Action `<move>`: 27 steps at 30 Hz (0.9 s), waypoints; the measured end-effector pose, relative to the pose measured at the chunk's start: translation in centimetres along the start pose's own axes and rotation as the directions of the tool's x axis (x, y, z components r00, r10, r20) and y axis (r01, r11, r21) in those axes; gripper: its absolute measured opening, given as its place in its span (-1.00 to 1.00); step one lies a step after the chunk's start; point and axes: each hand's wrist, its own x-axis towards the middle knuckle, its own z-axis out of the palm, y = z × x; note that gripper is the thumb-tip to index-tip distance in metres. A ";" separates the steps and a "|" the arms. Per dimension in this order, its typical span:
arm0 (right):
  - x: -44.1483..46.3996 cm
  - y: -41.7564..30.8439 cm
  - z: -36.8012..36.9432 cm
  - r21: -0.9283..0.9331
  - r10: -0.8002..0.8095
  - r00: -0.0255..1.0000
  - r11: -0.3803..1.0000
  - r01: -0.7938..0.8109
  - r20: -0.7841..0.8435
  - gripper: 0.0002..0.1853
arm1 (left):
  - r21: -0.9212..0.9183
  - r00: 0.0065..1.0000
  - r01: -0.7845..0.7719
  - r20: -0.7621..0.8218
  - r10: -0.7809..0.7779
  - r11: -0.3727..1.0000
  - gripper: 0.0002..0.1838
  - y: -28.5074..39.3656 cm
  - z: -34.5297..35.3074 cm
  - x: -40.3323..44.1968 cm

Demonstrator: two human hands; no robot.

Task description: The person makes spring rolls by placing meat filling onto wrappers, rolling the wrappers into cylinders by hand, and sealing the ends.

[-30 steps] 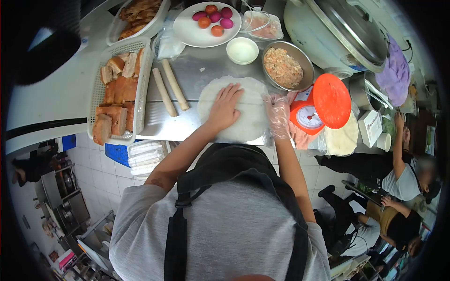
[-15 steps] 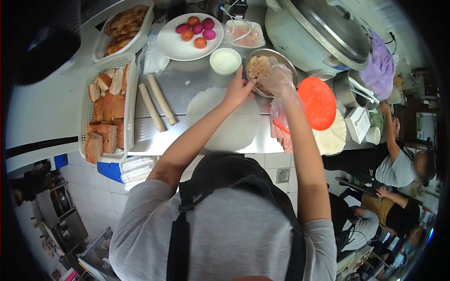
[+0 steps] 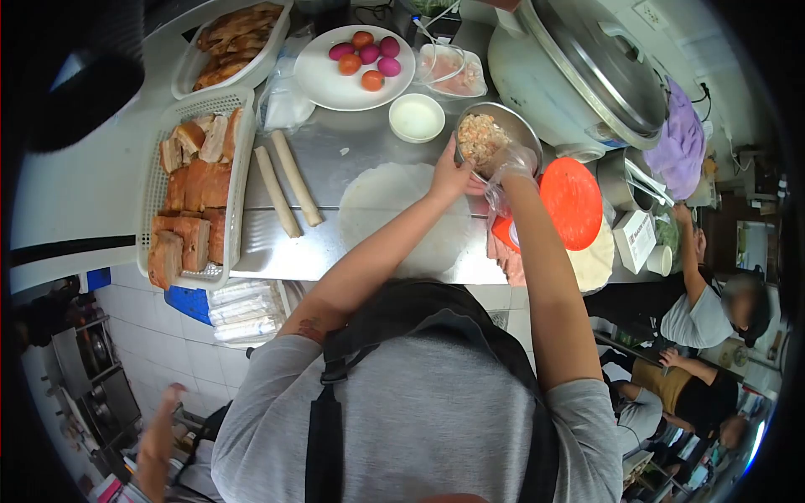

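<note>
A metal bowl (image 3: 524, 126) holds a chunky pale-orange filling (image 3: 481, 138) and tilts slightly toward me. My left hand (image 3: 457, 174) is bare and grips the bowl's near-left rim, thumb at the edge and fingers beneath. Inside the bowl, my right hand (image 3: 508, 164) wears a clear plastic glove, its fingers curled into the filling; the fingertips are hidden. A thin round sheet of dough (image 3: 398, 218) lies flat on the counter under my left forearm. Just beyond it stands a small white bowl (image 3: 417, 118) with pale contents.
Two dough rolls (image 3: 277, 191) lie left, beside a basket of meat slabs (image 3: 197, 189). At the back are a plate (image 3: 314, 84) with red and purple round pieces and a large lidded cooker (image 3: 537, 75). A red lid (image 3: 572, 204) sits right. Co-workers stand right; another person's arm (image 3: 157, 440) shows lower left.
My left hand has moved from beside the metal bowl onto its rim, and the bowl now tilts. My right hand stays in the filling. A person's arm has appeared at lower left.
</note>
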 end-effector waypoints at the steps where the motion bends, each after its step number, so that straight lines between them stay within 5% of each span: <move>1: -0.2 0.1 0.1 0.002 -0.002 1.000 1.000 0.002 0.002 -0.37 | -0.015 1.000 -0.016 0.000 0.016 1.000 -0.18 -0.2 0.1 0.0; 27: -1.8 1.5 -1.9 0.068 -0.066 0.989 0.996 0.057 0.135 -0.51 | 0.137 0.993 0.015 0.117 -0.031 0.990 -0.28 0.5 -1.5 1.0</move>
